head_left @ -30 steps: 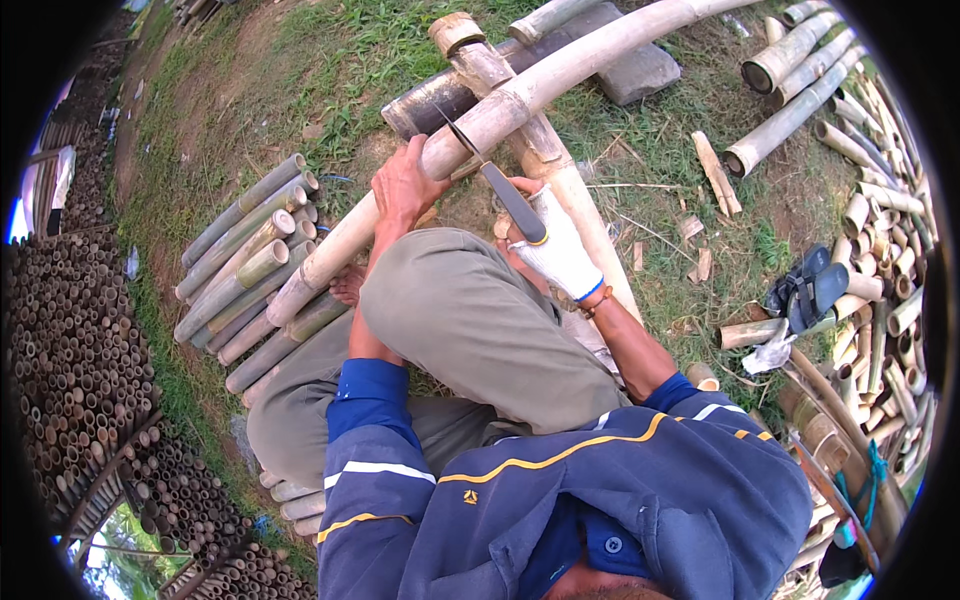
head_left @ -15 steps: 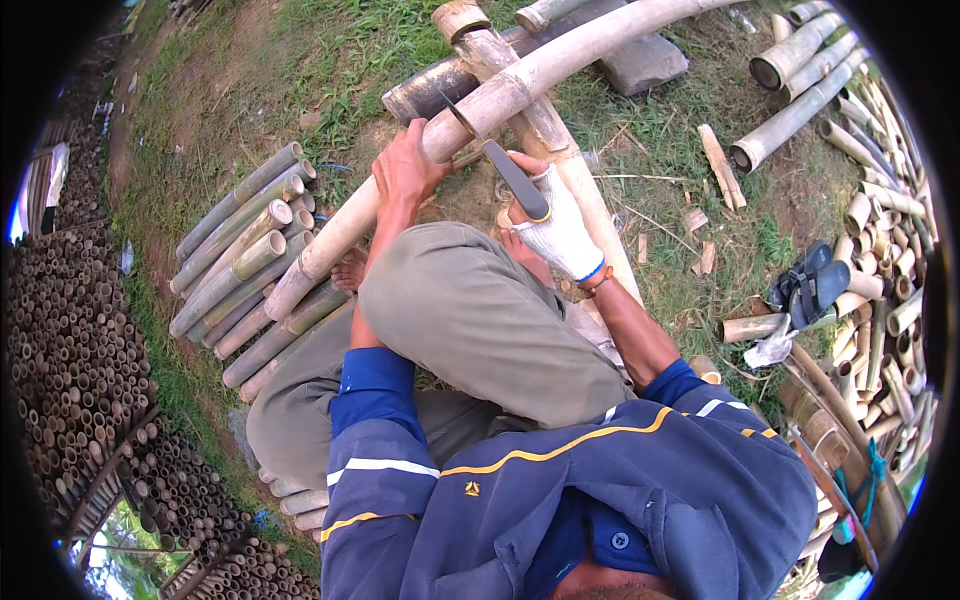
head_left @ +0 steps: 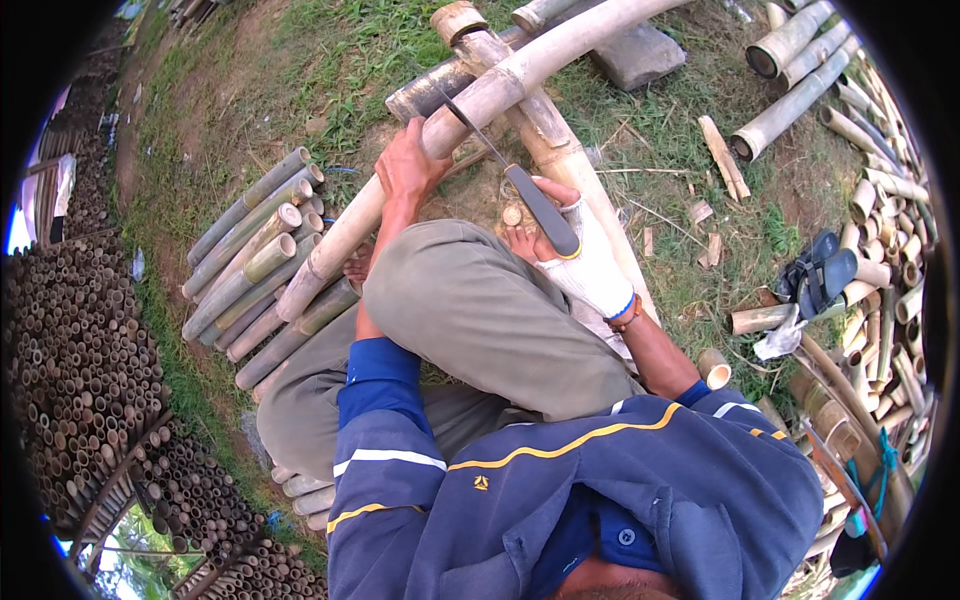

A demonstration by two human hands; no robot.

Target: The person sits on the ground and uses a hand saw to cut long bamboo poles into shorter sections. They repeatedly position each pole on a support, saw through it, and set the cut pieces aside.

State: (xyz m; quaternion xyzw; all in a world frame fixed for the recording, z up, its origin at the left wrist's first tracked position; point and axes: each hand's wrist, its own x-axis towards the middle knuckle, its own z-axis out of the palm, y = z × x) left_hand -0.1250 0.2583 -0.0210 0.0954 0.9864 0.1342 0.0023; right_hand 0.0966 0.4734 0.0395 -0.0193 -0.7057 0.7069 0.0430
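Note:
A long pale bamboo pole (head_left: 520, 75) runs diagonally from the upper right down past my left leg. It lies across a bamboo support (head_left: 545, 125). My left hand (head_left: 408, 165) is bare and wraps round the pole near the middle. My right hand (head_left: 583, 262), in a white glove, grips the dark grey handle of a handsaw (head_left: 543, 212). The saw's thin blade rests against the pole, just beyond my left hand. A bare foot (head_left: 522, 242) shows beside the saw handle, close to a small round cut end (head_left: 512, 215).
Cut bamboo lengths (head_left: 250, 245) lie stacked at the left. Thick bamboo poles (head_left: 790, 100) rest at the far right, above dark sandals (head_left: 818, 275). A stone (head_left: 640, 58) sits beyond the pole. Large bamboo piles (head_left: 80, 350) stand at the left edge.
My right hand has pulled the saw back toward me and to the right, so more of its blade shows between pole and handle. My left hand stays on the pole.

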